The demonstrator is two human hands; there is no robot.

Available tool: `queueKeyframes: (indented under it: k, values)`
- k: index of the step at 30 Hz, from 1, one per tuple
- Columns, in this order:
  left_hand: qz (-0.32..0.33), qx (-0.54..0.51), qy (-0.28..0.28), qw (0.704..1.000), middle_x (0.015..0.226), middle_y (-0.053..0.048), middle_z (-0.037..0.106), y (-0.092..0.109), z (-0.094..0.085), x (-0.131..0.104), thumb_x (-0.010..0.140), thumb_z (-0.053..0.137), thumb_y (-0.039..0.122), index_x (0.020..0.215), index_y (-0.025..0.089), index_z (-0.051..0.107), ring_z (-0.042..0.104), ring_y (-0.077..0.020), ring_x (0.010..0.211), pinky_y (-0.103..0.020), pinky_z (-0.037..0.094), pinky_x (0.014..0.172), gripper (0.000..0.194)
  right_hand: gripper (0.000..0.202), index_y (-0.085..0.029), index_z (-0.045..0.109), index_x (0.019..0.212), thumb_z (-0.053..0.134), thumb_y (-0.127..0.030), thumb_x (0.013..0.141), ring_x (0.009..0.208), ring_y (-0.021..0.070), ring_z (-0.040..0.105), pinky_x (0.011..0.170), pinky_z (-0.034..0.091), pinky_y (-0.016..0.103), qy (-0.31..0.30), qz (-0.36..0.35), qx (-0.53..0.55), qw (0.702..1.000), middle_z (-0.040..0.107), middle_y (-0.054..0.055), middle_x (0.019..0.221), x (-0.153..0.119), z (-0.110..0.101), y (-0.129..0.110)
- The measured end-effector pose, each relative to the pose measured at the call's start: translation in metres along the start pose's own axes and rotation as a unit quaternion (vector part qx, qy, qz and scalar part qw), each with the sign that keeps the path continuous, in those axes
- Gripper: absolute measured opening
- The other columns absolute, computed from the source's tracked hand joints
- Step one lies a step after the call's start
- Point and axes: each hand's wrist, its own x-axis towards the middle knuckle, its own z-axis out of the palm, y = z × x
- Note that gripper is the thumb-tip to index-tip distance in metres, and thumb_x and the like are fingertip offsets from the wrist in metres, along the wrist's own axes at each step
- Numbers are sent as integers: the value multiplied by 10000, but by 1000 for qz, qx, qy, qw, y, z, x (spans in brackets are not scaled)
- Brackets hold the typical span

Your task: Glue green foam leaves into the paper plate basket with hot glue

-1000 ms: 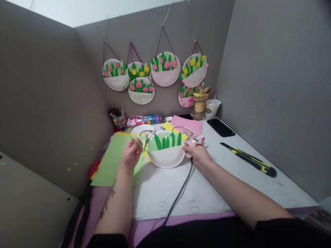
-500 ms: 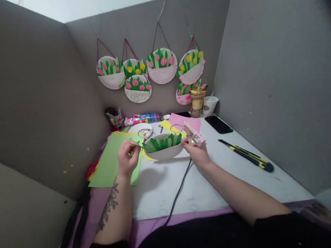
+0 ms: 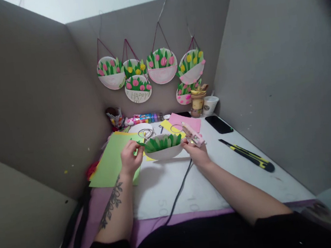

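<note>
A paper plate basket (image 3: 164,152) filled with green paper leaves (image 3: 163,142) is held up over the white table. At its left end, my left hand (image 3: 131,157) pinches a green paper leaf (image 3: 141,143) against the other leaves. Whether these fingertips also touch the plate is hard to tell. My right hand (image 3: 198,154) grips the plate's right edge between thumb and fingers. The same hand holds a pink hot glue gun (image 3: 193,134), its nozzle tilted up and away. From below the hand, a black cord (image 3: 179,190) runs down to the near table edge.
Green paper sheets (image 3: 110,165) lie at the left, pink paper (image 3: 187,121) behind. A box cutter (image 3: 248,156) and a phone (image 3: 219,124) are at the right. Several finished plate baskets (image 3: 162,66) hang on the grey back panel. A paper cup (image 3: 211,105) stands in the back corner.
My left hand has moved a little to the right, bringing the leaf in against the left end of the basket. My right hand, the basket and the glue gun have barely moved.
</note>
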Motion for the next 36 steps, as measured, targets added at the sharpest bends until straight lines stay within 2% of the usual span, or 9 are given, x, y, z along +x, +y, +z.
queueKeyframes:
  k: [5, 9, 14, 21, 28, 36]
  values:
    - [-40, 32, -15, 999, 624, 1, 513, -2, 6, -4, 857, 561, 269, 674, 190, 557, 463, -122, 589, -249, 376, 587, 200, 337, -168, 645, 862, 803, -302, 596, 807, 209, 656, 808, 533, 405, -4, 4, 8, 1000, 706, 50, 830, -1, 1, -4]
    - [-103, 52, -54, 992, 583, 15, 525, -7, 13, -10, 849, 561, 319, 717, 188, 630, 460, -113, 546, -247, 354, 569, 198, 302, -173, 648, 851, 788, -281, 606, 778, 197, 651, 789, 533, 384, -3, -1, 11, 1000, 693, 35, 794, 0, 1, -3]
    - [-173, 104, -116, 973, 604, 8, 580, -10, 22, -14, 844, 552, 359, 780, 199, 696, 504, -127, 576, -254, 345, 576, 225, 276, -172, 656, 845, 778, -262, 613, 755, 181, 643, 753, 525, 355, 0, 7, 11, 1000, 689, 25, 800, 2, 0, 2]
    - [-222, 164, -181, 944, 648, -9, 638, -5, 31, -12, 858, 537, 358, 790, 217, 706, 550, -155, 611, -271, 336, 563, 230, 287, -176, 653, 850, 777, -231, 598, 751, 176, 642, 760, 524, 362, 2, 12, 30, 999, 682, 10, 789, 3, 1, 6]
    - [-240, 172, -179, 938, 758, -36, 697, -5, 34, -10, 876, 522, 372, 898, 216, 714, 604, -185, 698, -278, 369, 587, 249, 310, -163, 653, 862, 784, -243, 592, 769, 184, 647, 781, 526, 381, 3, 16, 24, 1000, 681, 17, 790, 1, 1, 5]
    - [-242, 157, -163, 943, 733, -51, 693, -8, 38, -10, 860, 539, 342, 868, 221, 719, 609, -205, 678, -287, 363, 574, 217, 301, -175, 633, 813, 798, -247, 572, 771, 195, 645, 773, 533, 398, 3, 11, 36, 999, 672, 20, 761, -4, 2, -4]
